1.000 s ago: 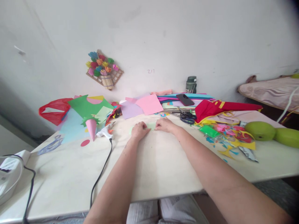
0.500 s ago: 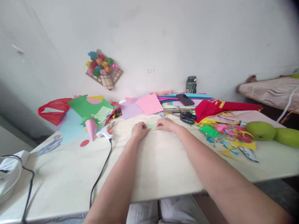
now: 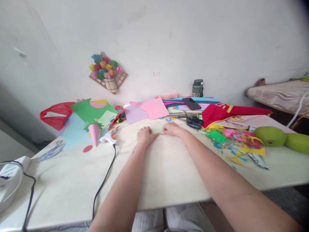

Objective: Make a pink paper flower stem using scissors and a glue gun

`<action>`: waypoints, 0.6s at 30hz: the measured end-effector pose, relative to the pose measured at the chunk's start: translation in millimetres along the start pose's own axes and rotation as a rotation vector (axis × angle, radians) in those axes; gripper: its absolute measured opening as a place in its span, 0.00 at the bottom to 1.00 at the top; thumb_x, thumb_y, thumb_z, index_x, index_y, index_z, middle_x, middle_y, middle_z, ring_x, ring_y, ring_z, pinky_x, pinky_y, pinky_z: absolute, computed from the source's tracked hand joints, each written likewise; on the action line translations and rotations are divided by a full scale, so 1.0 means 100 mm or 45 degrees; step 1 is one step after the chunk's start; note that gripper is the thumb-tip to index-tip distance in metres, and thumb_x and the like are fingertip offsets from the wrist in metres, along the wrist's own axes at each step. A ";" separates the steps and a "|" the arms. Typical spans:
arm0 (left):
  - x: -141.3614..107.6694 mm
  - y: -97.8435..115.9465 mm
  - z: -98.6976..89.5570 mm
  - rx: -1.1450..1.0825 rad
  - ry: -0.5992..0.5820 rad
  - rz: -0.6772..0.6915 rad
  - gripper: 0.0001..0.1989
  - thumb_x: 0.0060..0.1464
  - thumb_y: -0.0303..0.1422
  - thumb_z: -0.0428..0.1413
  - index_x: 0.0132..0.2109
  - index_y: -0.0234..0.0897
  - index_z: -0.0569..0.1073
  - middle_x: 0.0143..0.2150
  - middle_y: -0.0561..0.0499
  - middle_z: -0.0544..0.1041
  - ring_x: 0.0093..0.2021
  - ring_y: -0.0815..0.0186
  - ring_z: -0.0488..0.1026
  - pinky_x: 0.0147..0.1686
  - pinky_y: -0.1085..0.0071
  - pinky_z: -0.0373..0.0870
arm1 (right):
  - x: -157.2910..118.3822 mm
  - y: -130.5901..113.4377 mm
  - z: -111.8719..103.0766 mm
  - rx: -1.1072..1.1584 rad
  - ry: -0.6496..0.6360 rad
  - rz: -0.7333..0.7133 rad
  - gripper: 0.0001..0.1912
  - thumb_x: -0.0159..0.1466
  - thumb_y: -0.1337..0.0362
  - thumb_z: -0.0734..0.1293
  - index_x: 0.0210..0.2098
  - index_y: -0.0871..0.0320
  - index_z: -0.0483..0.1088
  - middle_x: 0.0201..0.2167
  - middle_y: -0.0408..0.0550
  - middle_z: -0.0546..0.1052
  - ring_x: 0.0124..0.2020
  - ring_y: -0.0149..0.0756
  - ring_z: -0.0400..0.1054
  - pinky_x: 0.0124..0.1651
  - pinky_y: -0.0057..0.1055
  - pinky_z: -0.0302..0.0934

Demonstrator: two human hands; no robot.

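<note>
A light green piece of paper lies on the pale tabletop in front of me, partly covered by both hands. Over its left part rests my left hand, fingers bent and holding the paper down, thumb stretched right along the near edge. My right hand is closed, pinching the paper's right end between thumb and fingers. The fingertips of both hands are small in view, and whether the paper is folded there I cannot tell.
To the left are a white glue gun with a black cord, a pink paper cone and a red paper circle. Scissors, a phone, paper scraps and a green fruit-like object lie on the right.
My left hand has shifted slightly right, its thumb now reaching further along the paper toward my right hand. The right hand has stayed nearly in place at the paper's end.
</note>
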State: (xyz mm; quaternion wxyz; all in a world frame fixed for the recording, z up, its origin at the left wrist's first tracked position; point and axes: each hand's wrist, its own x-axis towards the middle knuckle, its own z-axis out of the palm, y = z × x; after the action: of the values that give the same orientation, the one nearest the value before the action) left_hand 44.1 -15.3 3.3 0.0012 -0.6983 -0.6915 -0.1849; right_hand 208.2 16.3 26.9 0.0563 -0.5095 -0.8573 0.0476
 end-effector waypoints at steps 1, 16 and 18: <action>0.00 0.02 0.00 0.011 0.005 -0.015 0.20 0.39 0.52 0.51 0.31 0.40 0.66 0.37 0.49 0.71 0.42 0.61 0.65 0.38 0.68 0.61 | 0.00 -0.01 -0.01 0.002 -0.013 0.007 0.11 0.53 0.57 0.62 0.27 0.56 0.72 0.28 0.47 0.75 0.34 0.37 0.66 0.40 0.29 0.53; 0.04 0.07 0.00 -0.044 -0.066 -0.140 0.21 0.35 0.53 0.52 0.30 0.41 0.65 0.39 0.49 0.71 0.44 0.58 0.64 0.39 0.64 0.59 | -0.08 0.30 0.03 0.172 0.065 -0.127 0.08 0.51 0.61 0.63 0.26 0.57 0.72 0.27 0.44 0.75 0.29 0.31 0.65 0.32 0.24 0.53; 0.04 0.06 0.01 -0.041 -0.064 -0.137 0.21 0.35 0.53 0.52 0.31 0.41 0.65 0.39 0.49 0.71 0.44 0.57 0.64 0.39 0.64 0.59 | -0.07 0.29 0.05 0.172 0.088 -0.137 0.08 0.50 0.61 0.64 0.26 0.57 0.72 0.27 0.44 0.75 0.29 0.31 0.65 0.32 0.24 0.53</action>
State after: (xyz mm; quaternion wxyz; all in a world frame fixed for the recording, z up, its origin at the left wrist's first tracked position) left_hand 50.3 -11.3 5.5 -0.0372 -0.6644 -0.7249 -0.1784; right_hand 236.0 24.2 17.8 0.1224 -0.4592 -0.8758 0.0846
